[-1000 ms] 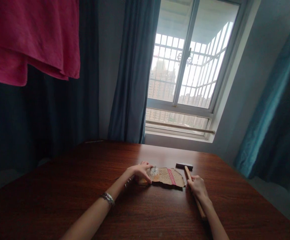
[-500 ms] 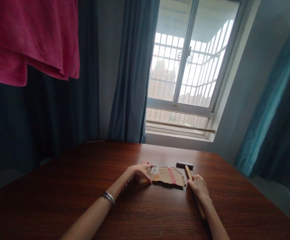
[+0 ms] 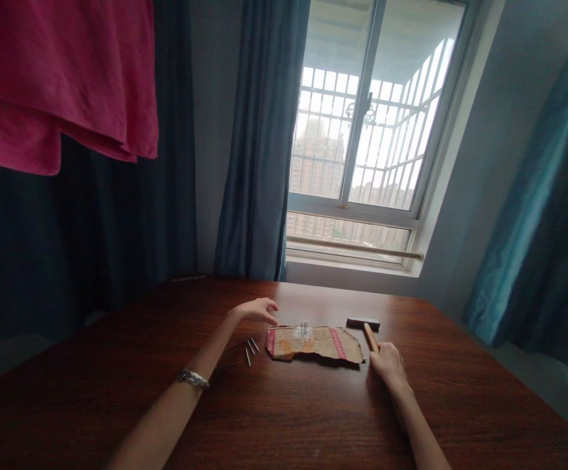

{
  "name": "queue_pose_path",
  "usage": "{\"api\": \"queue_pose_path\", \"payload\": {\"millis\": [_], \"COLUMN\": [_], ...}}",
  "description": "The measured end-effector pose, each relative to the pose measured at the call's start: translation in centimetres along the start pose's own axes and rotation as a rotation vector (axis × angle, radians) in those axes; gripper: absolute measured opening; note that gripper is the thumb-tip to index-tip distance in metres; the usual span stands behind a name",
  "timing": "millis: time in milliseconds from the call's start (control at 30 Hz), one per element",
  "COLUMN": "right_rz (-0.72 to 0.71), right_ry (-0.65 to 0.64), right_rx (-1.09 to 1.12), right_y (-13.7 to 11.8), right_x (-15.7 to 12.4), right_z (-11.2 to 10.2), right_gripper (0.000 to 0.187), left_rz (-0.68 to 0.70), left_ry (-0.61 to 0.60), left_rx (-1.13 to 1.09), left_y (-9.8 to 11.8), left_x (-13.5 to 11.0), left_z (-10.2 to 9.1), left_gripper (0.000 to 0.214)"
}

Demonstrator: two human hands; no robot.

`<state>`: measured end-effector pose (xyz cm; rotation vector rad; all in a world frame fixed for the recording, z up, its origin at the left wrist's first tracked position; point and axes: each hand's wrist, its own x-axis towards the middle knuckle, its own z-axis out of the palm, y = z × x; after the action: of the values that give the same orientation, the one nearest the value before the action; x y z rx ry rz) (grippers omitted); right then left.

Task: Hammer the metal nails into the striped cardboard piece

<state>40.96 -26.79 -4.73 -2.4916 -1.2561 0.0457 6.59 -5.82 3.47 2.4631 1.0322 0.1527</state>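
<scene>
My right hand (image 3: 389, 363) is wrapped round the wooden handle of a hammer (image 3: 371, 337), whose dark head rests at the far end, right of the board. My left hand (image 3: 256, 311) hovers above the board's left end, thumb and fingers apart, with nothing visible between them. A flat, patterned piece of board (image 3: 317, 349), tan with pink bands and ragged edges, lies between my hands. Several nails (image 3: 304, 328) stand upright in a whitish patch on it. Left of the board, several loose nails (image 3: 248, 356) lie on the table, below my left wrist.
Everything lies on a brown wood-grain table (image 3: 308, 418). Behind it is a barred window (image 3: 357, 130) with blue curtains (image 3: 259, 143) at the sides. A pink cloth (image 3: 68, 85) hangs at the upper left.
My left hand has come off the board and moved up and left, uncovering its left end and the loose nails. My right hand still holds the hammer in about the same place.
</scene>
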Motion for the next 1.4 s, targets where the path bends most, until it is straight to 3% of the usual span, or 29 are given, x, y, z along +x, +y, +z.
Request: {"api": "queue_pose_path", "payload": {"millis": [233, 400, 567, 900, 1167, 1233, 1300, 1400], "right_rz": [0.006, 0.048, 0.053, 0.033, 0.009, 0.031, 0.034, -0.105], "right_ry": [-0.007, -0.026, -0.022, -0.008, 0.021, 0.088, 0.236, 0.432], "right_rx": [-0.034, -0.050, -0.042, -0.034, -0.006, 0.013, 0.055, 0.233], "right_y": [0.3, 0.1, 0.0, 0.3, 0.4, 0.5, 0.4, -0.4], "right_x": [0.4, 0.5, 0.2, 0.1, -0.3, -0.5, -0.7, -0.8], "right_z": [0.5, 0.5, 0.2, 0.3, 0.0, -0.5, -1.3, -2.0], "right_gripper": [0.031, 0.032, 0.033, 0.034, 0.035, 0.040, 0.045, 0.042], "left_rz": [-0.107, -0.215, -0.266, -0.239, -0.264, -0.255, -0.216, -0.051], "left_ry": [0.075, 0.073, 0.050, 0.166, 0.167, 0.197, 0.244, 0.297], "left_rx": [0.018, 0.133, 0.152, 0.334, 0.318, 0.303, 0.257, 0.058], "left_y": [-2.1, -3.3, -3.0, -3.5, -3.2, -3.0, -2.7, -1.1], "left_x": [-3.7, -6.7, -8.9, -9.2, -9.4, -9.2, -8.8, -7.7], "left_z": [-0.2, 0.1, 1.1, 3.5, 3.4, 3.1, 2.8, 2.8], "left_gripper": [0.025, 0.020, 0.019, 0.018, 0.014, 0.013, 0.012, 0.014]}}
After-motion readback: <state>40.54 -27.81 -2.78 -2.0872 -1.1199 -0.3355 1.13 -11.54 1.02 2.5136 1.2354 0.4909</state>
